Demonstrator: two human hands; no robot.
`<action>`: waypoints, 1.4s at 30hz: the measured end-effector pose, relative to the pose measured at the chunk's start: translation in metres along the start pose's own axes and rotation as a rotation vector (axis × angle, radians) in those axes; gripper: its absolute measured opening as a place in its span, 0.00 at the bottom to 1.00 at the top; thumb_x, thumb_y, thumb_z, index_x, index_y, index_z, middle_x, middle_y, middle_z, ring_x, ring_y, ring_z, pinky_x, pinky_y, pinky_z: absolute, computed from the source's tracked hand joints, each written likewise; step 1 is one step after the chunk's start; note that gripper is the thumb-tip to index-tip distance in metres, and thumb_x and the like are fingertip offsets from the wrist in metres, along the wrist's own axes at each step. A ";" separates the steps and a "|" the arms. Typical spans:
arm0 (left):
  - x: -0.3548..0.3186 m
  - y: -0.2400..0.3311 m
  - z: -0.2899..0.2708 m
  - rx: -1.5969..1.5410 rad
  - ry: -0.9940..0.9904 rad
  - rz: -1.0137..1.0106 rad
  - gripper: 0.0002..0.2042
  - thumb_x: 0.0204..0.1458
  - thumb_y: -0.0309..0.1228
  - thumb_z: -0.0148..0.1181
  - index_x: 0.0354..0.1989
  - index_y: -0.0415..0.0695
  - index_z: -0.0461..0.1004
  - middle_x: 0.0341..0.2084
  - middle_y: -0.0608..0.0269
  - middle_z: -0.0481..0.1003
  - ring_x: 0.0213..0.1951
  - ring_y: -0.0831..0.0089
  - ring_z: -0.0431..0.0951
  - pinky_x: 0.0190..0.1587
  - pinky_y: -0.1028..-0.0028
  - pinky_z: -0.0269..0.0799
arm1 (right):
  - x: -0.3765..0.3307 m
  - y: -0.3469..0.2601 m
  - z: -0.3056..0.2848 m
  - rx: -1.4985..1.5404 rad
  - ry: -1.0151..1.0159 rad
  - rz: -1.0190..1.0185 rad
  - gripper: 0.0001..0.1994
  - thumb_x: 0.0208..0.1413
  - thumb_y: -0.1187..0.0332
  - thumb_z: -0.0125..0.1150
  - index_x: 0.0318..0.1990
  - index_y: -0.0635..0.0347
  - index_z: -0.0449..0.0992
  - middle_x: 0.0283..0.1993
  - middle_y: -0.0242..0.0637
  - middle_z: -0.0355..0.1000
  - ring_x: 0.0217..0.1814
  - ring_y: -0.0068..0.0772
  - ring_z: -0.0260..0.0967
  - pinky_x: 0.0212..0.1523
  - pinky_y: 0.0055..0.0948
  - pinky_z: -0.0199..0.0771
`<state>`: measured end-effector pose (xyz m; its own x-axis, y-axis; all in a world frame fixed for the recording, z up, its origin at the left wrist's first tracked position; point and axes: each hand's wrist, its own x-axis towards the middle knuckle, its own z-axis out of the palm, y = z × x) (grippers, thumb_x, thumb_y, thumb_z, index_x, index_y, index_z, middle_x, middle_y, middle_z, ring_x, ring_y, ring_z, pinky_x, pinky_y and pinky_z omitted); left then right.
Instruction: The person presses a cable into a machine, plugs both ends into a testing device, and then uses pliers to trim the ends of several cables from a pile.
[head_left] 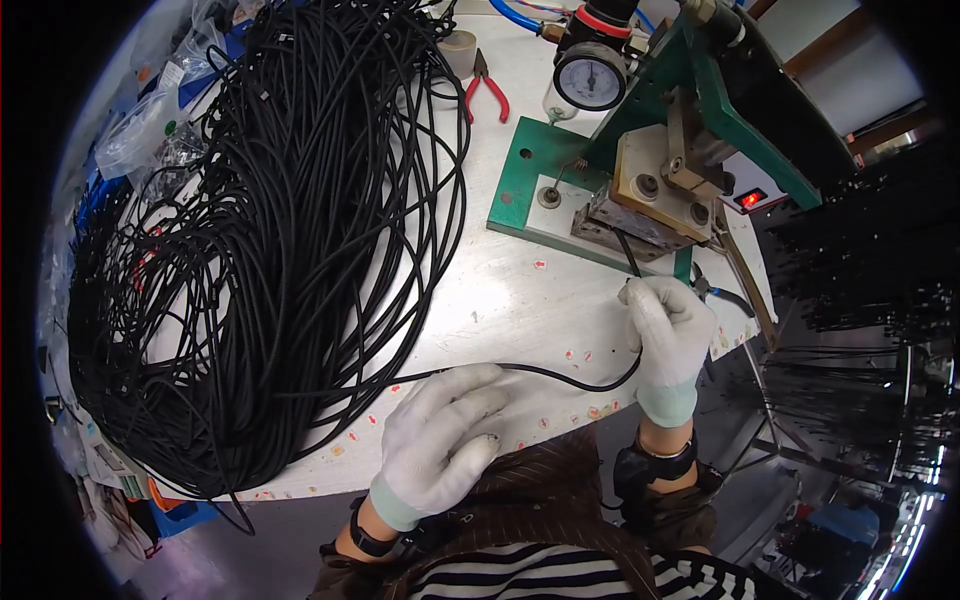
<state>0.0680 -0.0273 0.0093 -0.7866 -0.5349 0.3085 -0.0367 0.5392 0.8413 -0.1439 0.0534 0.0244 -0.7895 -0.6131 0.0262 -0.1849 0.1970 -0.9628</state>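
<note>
From afar, my right hand (674,325) pinches the black cable (570,380), angled forward-left to the press (645,165); my left hand (440,432) lies open across it

Tbl (475,285) gap btwn cables (310,190) L, press (655,175) R

Glare whitened my bench (475,300); the fisheye lens bent the edges, and the dim right side seemed blurred.

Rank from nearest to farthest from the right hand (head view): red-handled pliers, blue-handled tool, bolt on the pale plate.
1. Blue-handled tool: right of the hand.
2. Bolt: up-left, on the pale plate.
3. Red-handled pliers: farther up-left.
</note>
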 end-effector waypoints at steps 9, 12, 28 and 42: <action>0.000 -0.001 0.000 -0.008 0.004 0.008 0.14 0.43 0.27 0.51 0.37 0.30 0.71 0.42 0.43 0.71 0.40 0.57 0.75 0.41 0.68 0.72 | 0.004 -0.001 0.001 -0.024 -0.026 -0.016 0.09 0.53 0.70 0.55 0.27 0.68 0.73 0.16 0.28 0.63 0.14 0.14 0.53 0.16 0.16 0.49; 0.000 -0.001 0.000 -0.015 0.008 0.004 0.14 0.42 0.27 0.51 0.37 0.30 0.71 0.42 0.43 0.71 0.40 0.57 0.75 0.41 0.68 0.72 | 0.005 0.001 0.001 -0.032 -0.030 -0.023 0.09 0.53 0.70 0.55 0.27 0.68 0.73 0.16 0.28 0.63 0.14 0.14 0.53 0.16 0.16 0.49; -0.006 0.017 -0.004 -0.502 0.175 -0.539 0.16 0.55 0.31 0.45 0.44 0.31 0.70 0.22 0.58 0.73 0.18 0.75 0.70 0.21 0.81 0.67 | 0.000 -0.004 0.013 -0.048 -0.089 -0.183 0.06 0.49 0.73 0.57 0.25 0.67 0.74 0.15 0.29 0.63 0.14 0.16 0.55 0.16 0.20 0.49; 0.016 0.046 0.024 -1.035 0.331 -0.647 0.09 0.54 0.29 0.53 0.31 0.34 0.74 0.10 0.71 0.66 0.10 0.87 0.60 0.14 0.86 0.54 | -0.065 -0.002 0.011 -0.349 -0.239 -1.011 0.06 0.38 0.75 0.63 0.26 0.62 0.73 0.11 0.28 0.56 0.10 0.27 0.54 0.15 0.24 0.54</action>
<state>0.0389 0.0046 0.0420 -0.6081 -0.7272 -0.3183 0.2598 -0.5612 0.7859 -0.0857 0.0842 0.0216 -0.0527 -0.7385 0.6722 -0.8689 -0.2979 -0.3953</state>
